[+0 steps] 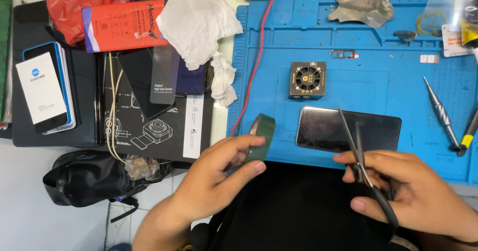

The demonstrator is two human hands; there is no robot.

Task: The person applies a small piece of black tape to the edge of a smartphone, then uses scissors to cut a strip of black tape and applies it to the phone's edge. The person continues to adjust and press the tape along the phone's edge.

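Covering scissors (366,176) handles, right hand (408,191); left hand (219,179) half-hides tape roll (261,137).

Scissors (366,166): handles hidden inside right hand (408,191). Green tape roll (260,137): lower part covered by left hand (219,176) fingers. Yellow-handled tool (470,131) and red bag (89,2) (both partly seen): cut off by frame edges.

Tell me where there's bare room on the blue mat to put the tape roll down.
The blue mat is bare between the square black block and the screwdriver, above the phone. Also left of the block, beside the red wire. The top edge and the boxes left of the mat are crowded.
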